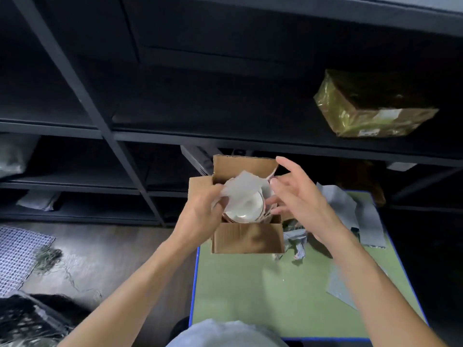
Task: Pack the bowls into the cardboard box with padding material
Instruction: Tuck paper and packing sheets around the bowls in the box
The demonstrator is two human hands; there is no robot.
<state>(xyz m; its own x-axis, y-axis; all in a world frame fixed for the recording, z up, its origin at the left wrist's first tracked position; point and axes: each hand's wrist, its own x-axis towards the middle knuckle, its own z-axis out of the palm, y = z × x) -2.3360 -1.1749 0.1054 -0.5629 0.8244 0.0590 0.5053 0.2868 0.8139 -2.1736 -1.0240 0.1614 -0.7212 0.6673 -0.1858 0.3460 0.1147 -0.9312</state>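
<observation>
An open cardboard box stands at the far left corner of the green table. Inside it sits a white bowl with a gold rim. My left hand pinches a white sheet of padding foam that lies over the bowl's far side. My right hand hovers at the box's right side with fingers spread and relaxed, and holds nothing. How many bowls are stacked in the box is hidden.
Grey plastic mailer bags and scraps lie on the table's right side. Dark metal shelving stands behind, holding a gold-wrapped parcel. At left the floor has a checked mat and a black bag.
</observation>
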